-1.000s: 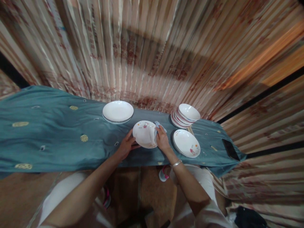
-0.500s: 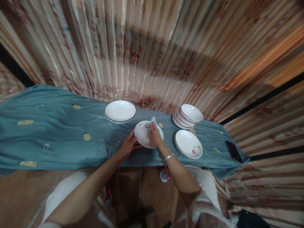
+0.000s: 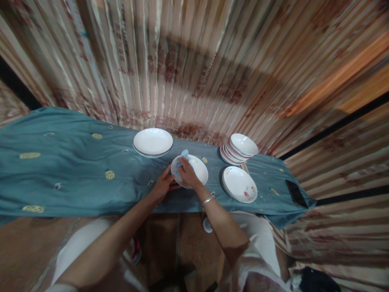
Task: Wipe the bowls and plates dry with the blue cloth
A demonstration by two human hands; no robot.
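Note:
A white plate with a small floral print (image 3: 199,170) is in front of me, at the middle of the cloth-covered table. My left hand (image 3: 163,184) grips its left rim, thumb at the edge and fingers partly hidden beneath. Over the plate's left part, my right hand (image 3: 187,173) presses a light blue cloth (image 3: 184,154) onto the surface. Part of the cloth is hidden under the fingers. A silvery bangle circles the right wrist.
Behind the plate, to the left, sits a stack of white plates (image 3: 152,142). Rightward are a stack of bowls (image 3: 244,145) and a stack of floral plates (image 3: 240,184). A black phone (image 3: 296,194) lies near the right end of the teal tablecloth (image 3: 75,170). Pleated curtains rise behind.
My right hand has slid the cloth leftward across the plate, from its upper middle to its left part. My left hand keeps its hold on the rim.

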